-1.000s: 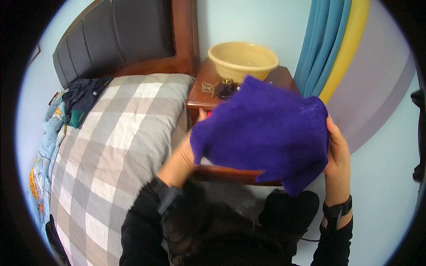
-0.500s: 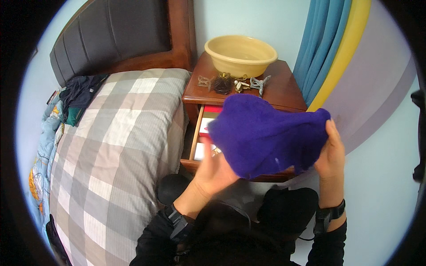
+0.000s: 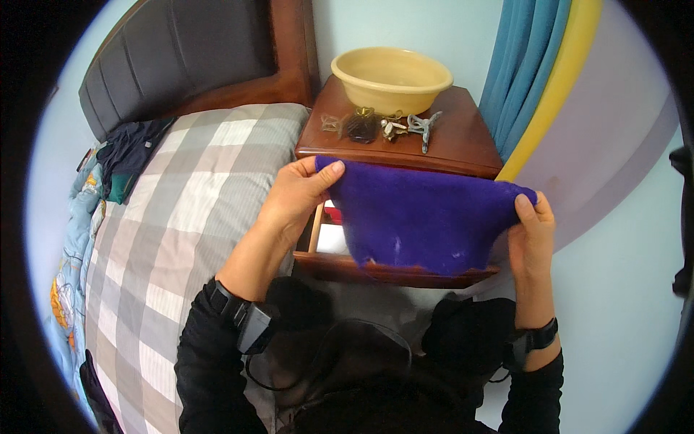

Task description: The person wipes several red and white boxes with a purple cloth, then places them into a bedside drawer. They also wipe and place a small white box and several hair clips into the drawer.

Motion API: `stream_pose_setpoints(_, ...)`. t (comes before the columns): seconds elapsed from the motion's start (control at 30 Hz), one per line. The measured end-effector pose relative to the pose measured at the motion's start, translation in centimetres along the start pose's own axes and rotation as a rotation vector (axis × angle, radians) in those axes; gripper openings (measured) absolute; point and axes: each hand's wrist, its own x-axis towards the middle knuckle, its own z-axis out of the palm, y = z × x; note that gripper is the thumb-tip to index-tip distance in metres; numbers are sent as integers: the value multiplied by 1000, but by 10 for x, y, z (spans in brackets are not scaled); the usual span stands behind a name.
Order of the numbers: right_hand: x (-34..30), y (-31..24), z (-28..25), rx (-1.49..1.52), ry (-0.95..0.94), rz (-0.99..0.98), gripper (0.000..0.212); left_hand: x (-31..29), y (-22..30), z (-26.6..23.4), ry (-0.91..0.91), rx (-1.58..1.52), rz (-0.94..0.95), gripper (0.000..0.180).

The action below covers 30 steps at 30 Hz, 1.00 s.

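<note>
A purple cloth [image 3: 423,217] hangs stretched between my two hands, in front of the nightstand. My left hand [image 3: 298,189] pinches its upper left corner, thumb on top. At the upper right corner, my right hand [image 3: 531,220] grips the fabric between thumb and fingers. A few pale specks mark the cloth's lower part, and its lower edge is uneven. Behind it is the pulled-out drawer [image 3: 312,257] of the nightstand, with a white item [image 3: 332,239] and a bit of red showing. The cloth hides most of the drawer's inside.
On the nightstand [image 3: 463,137] stand a yellow plastic basin [image 3: 394,79] and several hair clips, among them a grey one [image 3: 422,126] and a dark brown one [image 3: 361,126]. A bed with a checked cover [image 3: 173,239] lies left; blue curtains [image 3: 524,79] hang right.
My left hand has moved up from beneath the cloth to its upper left corner. The cloth, bunched and folded before, is now spread out flat between both hands.
</note>
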Motion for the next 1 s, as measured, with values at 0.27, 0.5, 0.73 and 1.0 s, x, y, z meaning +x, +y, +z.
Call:
stream_pose_setpoints(0.27, 1, 4, 11, -353, 177, -269, 11, 2, 19, -8, -99, 204, 42, 41)
stream_pose_setpoints(0.5, 3, -5, 2, -281, 133, -121, 11, -15, 17, 1, -377, 1061, 377, 27)
stream_pose_setpoints(0.73, 39, -12, 12, -454, -23, 51, 15, -2, 16, 3, -442, 707, 38, 23)
stream_pose_setpoints(1.0, -27, 11, 96, -1290, -443, -633, 24, -1, -10, 64, -424, -279, -388, 47)
